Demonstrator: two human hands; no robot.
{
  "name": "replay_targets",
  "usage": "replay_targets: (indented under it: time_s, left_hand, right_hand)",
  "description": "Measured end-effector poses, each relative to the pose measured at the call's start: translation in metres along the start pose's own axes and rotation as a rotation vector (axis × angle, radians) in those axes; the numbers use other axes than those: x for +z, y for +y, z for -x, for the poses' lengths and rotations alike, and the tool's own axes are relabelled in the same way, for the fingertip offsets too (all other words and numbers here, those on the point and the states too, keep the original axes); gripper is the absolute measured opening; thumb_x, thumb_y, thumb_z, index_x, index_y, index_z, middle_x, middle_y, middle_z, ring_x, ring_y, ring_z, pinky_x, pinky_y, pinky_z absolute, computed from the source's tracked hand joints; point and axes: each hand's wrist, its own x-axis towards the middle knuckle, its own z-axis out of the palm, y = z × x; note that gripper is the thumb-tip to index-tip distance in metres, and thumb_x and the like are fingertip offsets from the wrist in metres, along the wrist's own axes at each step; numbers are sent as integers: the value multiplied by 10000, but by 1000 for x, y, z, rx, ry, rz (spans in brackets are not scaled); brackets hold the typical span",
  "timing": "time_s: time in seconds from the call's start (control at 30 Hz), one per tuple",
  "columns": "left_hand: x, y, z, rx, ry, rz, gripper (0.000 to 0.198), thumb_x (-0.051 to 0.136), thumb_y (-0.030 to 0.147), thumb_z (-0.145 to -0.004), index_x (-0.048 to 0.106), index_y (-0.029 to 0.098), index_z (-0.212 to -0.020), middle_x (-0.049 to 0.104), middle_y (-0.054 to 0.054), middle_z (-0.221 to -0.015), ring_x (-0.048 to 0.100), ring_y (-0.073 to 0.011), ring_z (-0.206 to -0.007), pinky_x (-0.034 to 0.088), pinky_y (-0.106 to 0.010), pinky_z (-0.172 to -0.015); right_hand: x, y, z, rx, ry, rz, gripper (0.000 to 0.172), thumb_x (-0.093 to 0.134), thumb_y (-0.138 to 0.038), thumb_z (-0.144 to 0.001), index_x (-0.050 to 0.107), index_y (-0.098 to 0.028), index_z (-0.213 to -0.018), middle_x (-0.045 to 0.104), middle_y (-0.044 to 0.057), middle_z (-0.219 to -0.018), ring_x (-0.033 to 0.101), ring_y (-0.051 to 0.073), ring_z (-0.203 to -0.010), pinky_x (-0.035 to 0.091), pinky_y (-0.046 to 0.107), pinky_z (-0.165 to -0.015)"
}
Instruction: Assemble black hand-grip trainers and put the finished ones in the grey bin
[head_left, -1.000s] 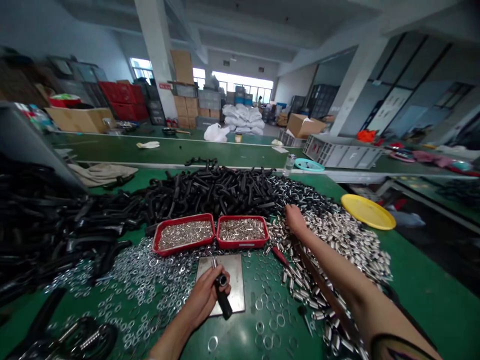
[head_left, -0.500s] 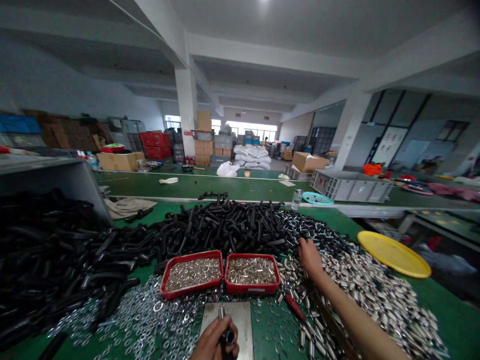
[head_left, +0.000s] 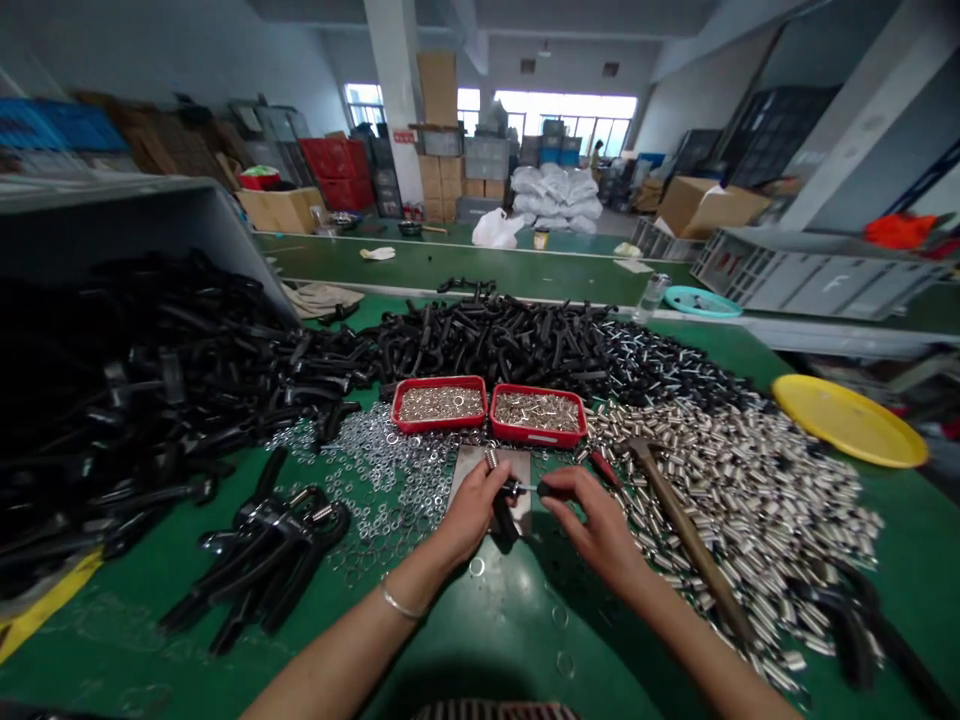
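Over a flat metal plate, my left hand is wrapped round a black curved handle. A silvery threaded sleeve sticks up at its top. My right hand pinches the black head of a thin pale screw, whose shank points left to the handle. Whether the screw's tip is inside the handle I cannot tell. Just beyond the plate are a red tray of small metal parts and a second red tray of small pins.
Black handles are heaped behind the trays, with several more at front left. Loose washers lie left of the plate. To the right are metal sleeves, a hammer, black-headed screws and a yellow lid.
My right hand has come back from the screw pile to the handle with a screw in its fingers. My left hand still holds the handle. The view has tilted downward.
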Motion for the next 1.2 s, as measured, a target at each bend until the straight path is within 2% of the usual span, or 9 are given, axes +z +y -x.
replay_targets:
  time_s: [0.13,0.3,0.5,0.57,0.63,0.77,0.9,1.03,1.2]
  left_hand:
    - [-5,7,12,33,-1,-119,386,633,555,-851,594,180,-936,605,-3,-813,560,-124,-646,457,-241,-631]
    - [-2,18,15,88,11,-181,368,619,557,-857,580,195,-912,577,4,-777,561,-146,-677,464,-253,-655]
    - [-2,31,21,177,25,-292,319,617,521,-866,595,204,-889,589,-10,-799,557,-171,-734,439,-263,-685]
    - [-4,32,22,230,50,-386,276,586,485,-896,583,209,-895,575,0,-785,543,-171,-735,421,-267,-694]
    - [-7,30,22,303,80,-523,234,540,440,-932,562,211,-889,559,5,-775,526,-172,-736,399,-274,-702]
    - [-13,25,16,422,77,-731,195,521,380,-942,538,211,-847,551,-4,-773,516,-184,-748,375,-293,-733]
    - [-18,19,13,442,43,-735,180,530,374,-936,565,215,-857,563,-12,-775,513,-189,-741,381,-299,-758]
    - [-25,16,12,426,-38,-719,180,599,393,-891,589,218,-848,561,-9,-765,506,-192,-742,377,-299,-770]
    - [-35,12,8,358,-10,-657,223,559,407,-917,573,210,-814,556,3,-746,497,-176,-718,363,-278,-715]
  right_hand:
    - [15,-5,6,-72,-71,-36,165,542,-228,-969,602,-229,-1122,631,97,-1109,604,242,-1086,501,425,-950]
    - [34,-12,11,196,124,-238,138,558,-335,-968,581,-223,-1045,649,59,-932,654,219,-842,564,372,-762]
    - [23,-12,1,-123,24,-87,175,575,-255,-949,629,-249,-1115,642,108,-1116,610,244,-1078,513,448,-953]
    - [26,-12,-1,-19,37,-190,154,611,-314,-933,638,-245,-1068,648,97,-1073,619,243,-1031,525,441,-926]
    - [33,-14,-3,218,25,-451,191,627,-410,-920,621,-231,-987,646,62,-942,638,219,-879,557,405,-825]
    - [49,-21,-5,629,-176,-1012,379,560,-576,-920,583,-200,-875,589,12,-738,560,147,-599,538,309,-587]
    - [49,-21,-6,683,-228,-1107,421,615,-602,-880,593,-184,-837,570,-6,-681,486,106,-527,450,235,-491]
    - [47,-14,-5,877,-465,-1292,566,484,-709,-898,598,-159,-828,537,-16,-636,346,69,-422,283,201,-388]
    - [47,-7,-15,687,-468,-904,548,489,-687,-911,630,-157,-909,614,9,-642,511,117,-484,399,237,-488]
